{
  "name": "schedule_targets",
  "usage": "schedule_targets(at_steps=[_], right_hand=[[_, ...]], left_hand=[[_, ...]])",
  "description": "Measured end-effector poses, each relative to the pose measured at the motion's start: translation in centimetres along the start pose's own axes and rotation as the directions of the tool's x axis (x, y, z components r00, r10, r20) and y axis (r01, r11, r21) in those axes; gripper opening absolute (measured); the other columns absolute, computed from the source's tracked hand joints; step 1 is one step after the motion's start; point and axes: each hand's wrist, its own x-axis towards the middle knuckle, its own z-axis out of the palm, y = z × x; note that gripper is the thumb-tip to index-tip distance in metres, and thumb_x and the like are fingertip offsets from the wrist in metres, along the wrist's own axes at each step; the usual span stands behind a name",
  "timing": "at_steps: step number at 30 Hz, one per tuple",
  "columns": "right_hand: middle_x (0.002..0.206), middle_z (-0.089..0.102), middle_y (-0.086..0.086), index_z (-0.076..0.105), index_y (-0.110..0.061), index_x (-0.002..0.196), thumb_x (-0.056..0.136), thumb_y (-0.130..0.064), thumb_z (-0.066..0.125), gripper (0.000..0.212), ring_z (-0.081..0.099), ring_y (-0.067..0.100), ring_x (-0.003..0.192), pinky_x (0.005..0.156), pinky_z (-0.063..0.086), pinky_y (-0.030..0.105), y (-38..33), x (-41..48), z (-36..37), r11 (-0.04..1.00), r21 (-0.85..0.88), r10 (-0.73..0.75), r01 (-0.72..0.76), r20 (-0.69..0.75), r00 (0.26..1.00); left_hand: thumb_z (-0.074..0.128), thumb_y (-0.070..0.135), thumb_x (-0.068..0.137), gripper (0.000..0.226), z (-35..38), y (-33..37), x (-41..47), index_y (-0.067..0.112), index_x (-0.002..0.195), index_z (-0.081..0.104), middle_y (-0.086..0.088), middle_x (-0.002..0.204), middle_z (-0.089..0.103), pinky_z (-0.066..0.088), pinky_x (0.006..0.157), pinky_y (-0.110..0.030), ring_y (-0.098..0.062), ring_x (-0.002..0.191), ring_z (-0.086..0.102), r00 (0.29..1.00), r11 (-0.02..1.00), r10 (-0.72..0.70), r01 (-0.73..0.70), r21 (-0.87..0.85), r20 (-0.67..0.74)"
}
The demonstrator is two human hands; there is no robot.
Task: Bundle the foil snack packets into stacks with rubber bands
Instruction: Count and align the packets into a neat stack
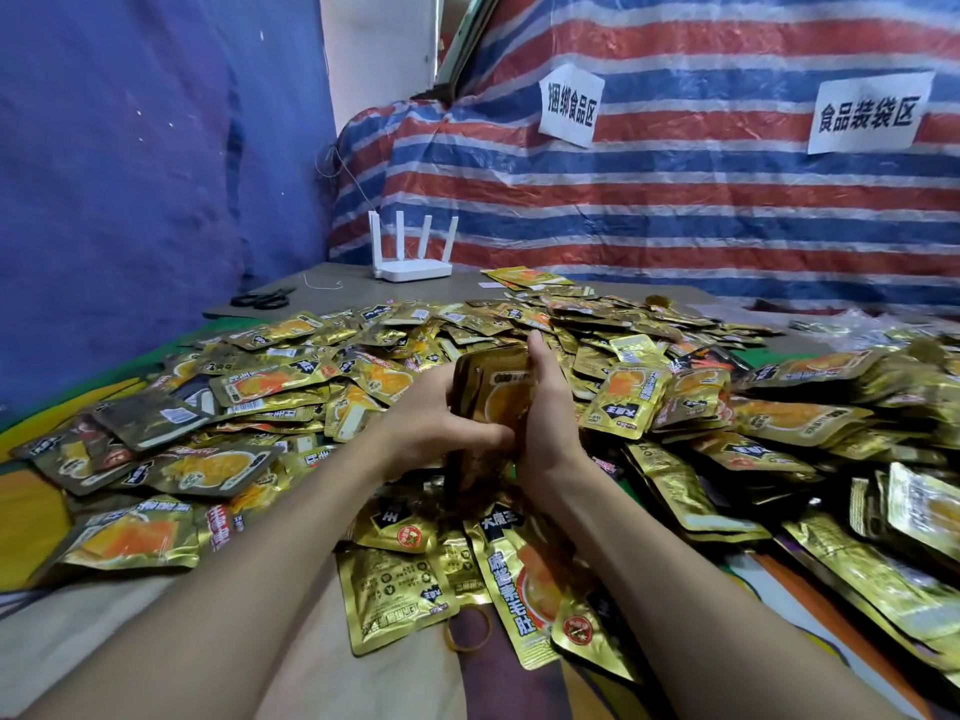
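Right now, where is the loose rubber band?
In the head view, the rubber band lies low near the centre on the dark cloth, at the lower right corner of a gold packet lying back side up.

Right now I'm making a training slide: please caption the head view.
Left hand grips a stack of foil packets while right hand presses its side over a loose heap.

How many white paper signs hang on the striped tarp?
2. The left sign is at upper centre on the striped tarp; the right sign is near the right edge.
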Motion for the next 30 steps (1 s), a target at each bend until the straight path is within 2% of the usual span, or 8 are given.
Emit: schedule_targets(at_steps=[3,8,14,18,21,24,27,30], right_hand=[[0.088,0.078,0.004,0.08,-0.023,0.09,0.101,-0.055,0.043,0.051,0.075,0.017,0.081,0.07,0.06,0.029,0.2,0.5,-0.3,1.0,0.016,0.005,-0.006,0.08,0.997],[0.096,0.076,0.01,0.074,-0.014,0.103,0.09,-0.058,0.057,0.048,0.073,0.025,0.092,0.084,0.061,0.038,-0.3,-0.1,0.2,0.998,0.001,-0.063,0.063,0.041,0.997],[0.112,0.068,0.028,0.065,0.006,0.11,0.097,-0.06,0.042,0.071,0.067,0.039,0.106,0.097,0.049,0.054,-1.5,-1.1,1.2,0.941,-0.229,-0.248,0.25,0.038,0.968],[0.096,0.073,0.02,0.066,0.007,0.108,0.108,-0.043,0.035,0.059,0.072,0.029,0.093,0.078,0.058,0.038,-2.7,-1.8,1.2,0.919,-0.267,-0.28,0.289,0.073,0.957],[0.1,0.074,0.008,0.066,-0.008,0.12,0.109,-0.038,0.032,0.047,0.072,0.011,0.09,0.077,0.054,0.026,-3.5,-2.4,0.2,0.92,-0.281,-0.242,0.272,0.137,0.961],[0.134,0.064,0.012,0.058,-0.031,0.134,0.107,-0.046,0.031,0.041,0.064,0.022,0.12,0.104,0.048,0.043,-4.6,-3.7,-1.0,0.941,-0.268,-0.168,0.207,0.159,0.973],[0.151,0.05,0.008,0.049,-0.025,0.146,0.102,-0.058,0.031,0.058,0.049,0.02,0.137,0.116,0.036,0.047,-5.3,-5.5,-2.3,0.908,-0.361,-0.172,0.215,0.148,0.974],[0.147,0.053,0.001,0.051,-0.018,0.145,0.092,-0.059,0.029,0.07,0.048,0.012,0.135,0.116,0.037,0.041,-6.4,-7.7,-4.3,0.742,-0.588,-0.315,0.323,0.12,0.942]], left_hand=[[0.075,0.009,0.059,0.07,1.5,-0.2,-0.1,0.007,0.125,0.053,-0.011,0.1,0.066,0.055,0.078,-0.036,-0.015,0.085,0.067,1.0,0.996,0.012,-0.014,-0.089,-0.021],[0.058,0.008,0.069,0.043,2.9,0.4,-0.5,0.014,0.11,0.048,-0.002,0.088,0.057,0.048,0.063,-0.026,-0.003,0.073,0.058,0.988,0.992,0.101,-0.109,-0.06,-0.114],[0.055,-0.001,0.081,0.036,2.6,1.3,-0.5,0.008,0.109,0.035,0.028,0.079,0.064,0.044,0.058,-0.007,0.008,0.069,0.06,0.929,0.945,0.323,-0.304,0.123,-0.181],[0.06,0.012,0.086,0.057,2.3,2.2,-0.5,0.019,0.136,0.034,-0.001,0.114,0.068,0.056,0.081,-0.044,-0.021,0.102,0.068,0.885,0.863,0.446,-0.387,0.325,-0.133],[0.065,0.01,0.087,0.074,2.4,2.3,-0.4,0.024,0.147,0.023,-0.006,0.121,0.063,0.056,0.076,-0.054,-0.029,0.097,0.069,0.877,0.824,0.477,-0.424,0.375,-0.058],[0.067,0.013,0.087,0.081,3.4,2.6,-0.7,0.028,0.15,0.02,-0.003,0.111,0.064,0.057,0.068,-0.047,-0.02,0.085,0.07,0.883,0.833,0.47,-0.45,0.322,0.016],[0.056,0.019,0.084,0.074,4.9,3.1,-1.2,0.031,0.149,0.024,0.018,0.094,0.062,0.049,0.062,-0.024,-0.003,0.071,0.063,0.872,0.823,0.487,-0.478,0.307,0.054],[0.048,0.023,0.079,0.075,6.0,3.9,-1.8,0.029,0.15,0.025,0.026,0.089,0.057,0.039,0.056,-0.012,0.002,0.062,0.055,0.831,0.776,0.543,-0.552,0.305,0.122]])
